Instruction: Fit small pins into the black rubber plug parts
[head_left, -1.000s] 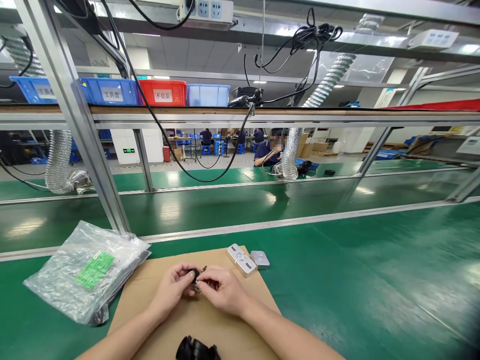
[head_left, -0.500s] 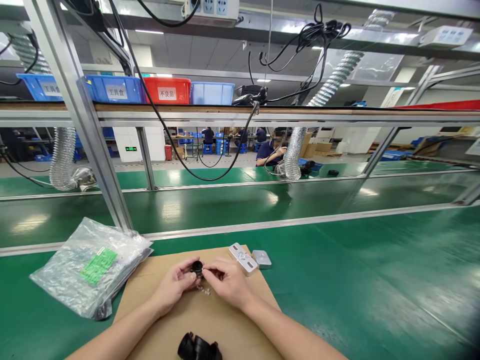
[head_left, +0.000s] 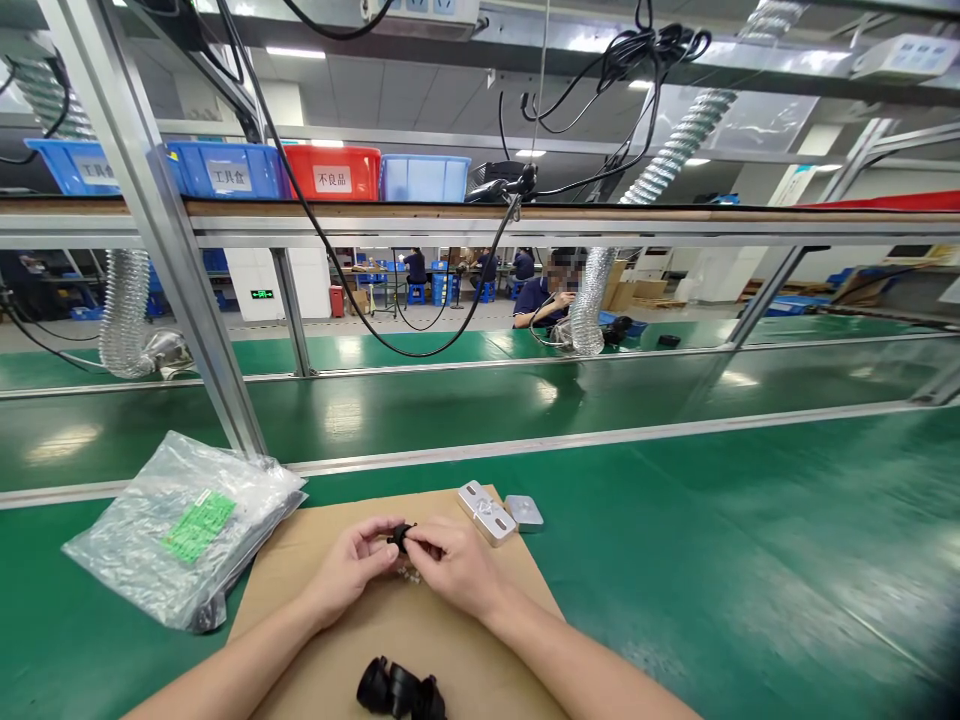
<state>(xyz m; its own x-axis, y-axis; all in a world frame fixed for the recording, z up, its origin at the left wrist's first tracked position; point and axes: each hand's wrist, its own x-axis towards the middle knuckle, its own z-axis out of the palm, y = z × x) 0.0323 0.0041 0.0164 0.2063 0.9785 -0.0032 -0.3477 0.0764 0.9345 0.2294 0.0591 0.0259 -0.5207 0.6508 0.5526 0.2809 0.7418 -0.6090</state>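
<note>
My left hand grips a small black round part between thumb and fingers, above a sheet of brown cardboard. At the part's right side, the fingertips of my right hand are pinched together against it. Whether a tiny piece sits in that pinch is hidden. Several tiny white pieces lie on the cardboard just under my hands. Nearer to me rests a larger black tubular part, partly cut by the frame's lower edge.
A silver metal block with slots lies on the cardboard's far right corner, beside a smaller silver block. Left is a clear plastic bag with a green label. A metal post rises behind it. Across the bench sits another person.
The small black part has turned in my left hand, so its round opening no longer faces the camera. My right fingers stay against it. The view has shifted slightly.
</note>
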